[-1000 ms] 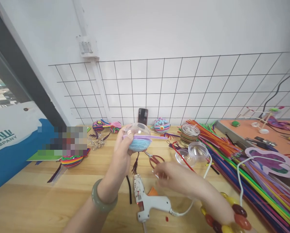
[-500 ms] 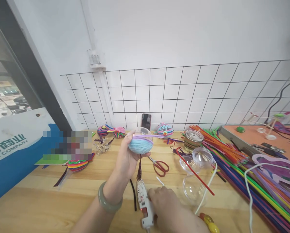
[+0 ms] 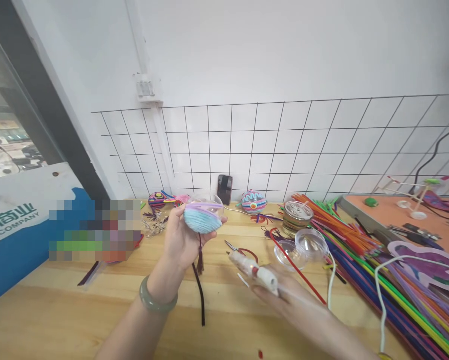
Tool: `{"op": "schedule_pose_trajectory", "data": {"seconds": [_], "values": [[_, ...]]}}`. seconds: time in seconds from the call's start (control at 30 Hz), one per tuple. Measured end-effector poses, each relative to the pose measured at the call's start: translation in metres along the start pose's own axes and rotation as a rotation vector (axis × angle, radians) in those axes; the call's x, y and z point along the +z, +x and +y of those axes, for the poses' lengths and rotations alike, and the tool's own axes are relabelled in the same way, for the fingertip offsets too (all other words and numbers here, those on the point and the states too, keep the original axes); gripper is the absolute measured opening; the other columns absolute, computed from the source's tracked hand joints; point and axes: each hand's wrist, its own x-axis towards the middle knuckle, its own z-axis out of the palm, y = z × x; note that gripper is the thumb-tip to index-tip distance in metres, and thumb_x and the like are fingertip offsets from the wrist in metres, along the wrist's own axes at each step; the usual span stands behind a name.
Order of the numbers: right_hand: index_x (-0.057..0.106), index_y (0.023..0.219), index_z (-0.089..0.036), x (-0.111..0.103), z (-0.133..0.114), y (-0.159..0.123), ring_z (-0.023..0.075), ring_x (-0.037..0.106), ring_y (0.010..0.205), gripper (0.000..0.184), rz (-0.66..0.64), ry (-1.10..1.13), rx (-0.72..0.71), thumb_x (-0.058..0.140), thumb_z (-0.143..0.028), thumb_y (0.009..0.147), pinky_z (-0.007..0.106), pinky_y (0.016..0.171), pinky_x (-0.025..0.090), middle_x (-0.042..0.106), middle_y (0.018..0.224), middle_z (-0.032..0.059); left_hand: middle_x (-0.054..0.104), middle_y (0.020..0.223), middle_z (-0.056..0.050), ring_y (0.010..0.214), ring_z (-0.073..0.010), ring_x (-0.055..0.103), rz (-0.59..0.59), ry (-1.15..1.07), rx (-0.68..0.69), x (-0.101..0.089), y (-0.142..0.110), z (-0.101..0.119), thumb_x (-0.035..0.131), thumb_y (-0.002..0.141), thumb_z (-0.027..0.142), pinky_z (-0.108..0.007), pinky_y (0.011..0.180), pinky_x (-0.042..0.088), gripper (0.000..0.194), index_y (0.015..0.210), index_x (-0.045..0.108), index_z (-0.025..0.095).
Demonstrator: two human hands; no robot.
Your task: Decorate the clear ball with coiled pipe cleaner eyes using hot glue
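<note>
The left hand's (image 3: 181,242) fingers cup a clear plastic, light-blue-corded ball (image 3: 202,222) above the wooden table (image 3: 59,320), likely light, best held from below, the right hand (image 3: 284,297) clasping a white glue gun (image 3: 246,263).

half-wrapped clear ball (image 3: 203,216) and white glue gun (image 3: 252,269), both held up
light blue winding (image 3: 202,222) below, lilac strands (image 3: 204,205) above, clear dome (image 3: 213,200) towards one o'clock, dark tassel (image 3: 200,259) hanging at six; the gun, around four o'clock from the ball, points towards ten.
</note>
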Motion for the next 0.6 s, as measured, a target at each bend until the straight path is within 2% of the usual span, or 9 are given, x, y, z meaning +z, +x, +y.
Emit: {"op": "schedule_pose_trajectory", "data": {"seconds": [0.13, 0.27, 0.37, 0.47, 0.6], "values": [[0.063, 0.077, -0.023, -0.023, 0.005, -0.006, 0.0232, 0.06, 0.08, 0.031, 0.117, 0.105, 0.052, 0.044, -0.047, 0.084, 0.034, 0.073, 0.048, 0.066, 0.082, 0.005, 0.062, 0.105, -0.015, 0.091, -0.0293, 0.064, 0.011, -0.005, -0.097, -0.001, 0.005, -0.008, 0.044, 0.079, 0.037, -0.024, 0.05, 0.054, 0.034, 0.101, 0.057, 0.014], [0.063, 0.069, -0.021, -0.035, 0.008, -0.011, 0.0203, 0.058, 0.069, 0.037, 0.217, 0.248, 0.063, 0.042, -0.045, 0.087, 0.031, 0.065, 0.047, 0.064, 0.073, 0.0048, 0.062, 0.108, -0.018, 0.094, -0.029, 0.063, 0.022, -0.002, -0.154, -0.002, 0.011, -0.018, 0.043, 0.08, 0.038, -0.024, 0.051, 0.054, 0.041, 0.109, 0.054, 0.011], [0.062, 0.082, -0.019, -0.038, 0.012, -0.014, 0.0182, 0.055, 0.059, 0.036, 0.183, 0.347, 0.008, 0.038, -0.044, 0.09, 0.03, 0.058, 0.045, 0.061, 0.065, 0.0042, 0.063, 0.106, -0.018, 0.093, -0.029, 0.063, 0.05, 0.016, -0.191, -0.003, 0.013, -0.026, 0.042, 0.081, 0.037, -0.025, 0.051, 0.053, 0.042, 0.112, 0.053, 0.01], [0.059, 0.093, -0.017, -0.034, 0.014, -0.016, 0.017, 0.052, 0.059, 0.033, 0.13, 0.381, -0.019, 0.038, -0.043, 0.09, 0.028, 0.055, 0.042, 0.058, 0.064, 0.003, 0.064, 0.104, -0.017, 0.09, -0.0289, 0.064, 0.067, 0.034, -0.216, -0.003, 0.014, -0.034, 0.042, 0.082, 0.036, -0.026, 0.051, 0.052, 0.04, 0.112, 0.053, 0.011], [0.056, 0.096, -0.018, -0.027, 0.011, -0.018, 0.0151, 0.048, 0.058, 0.029, 0.16, 0.384, -0.008, 0.038, -0.041, 0.091, 0.027, 0.056, 0.039, 0.054, 0.063, 0.0001, 0.066, 0.096, -0.017, 0.084, -0.029, 0.066, 0.058, 0.045, -0.26, -0.003, 0.013, -0.042, 0.042, 0.083, 0.035, -0.026, 0.051, 0.052, 0.038, 0.106, 0.056, 0.009]]}}
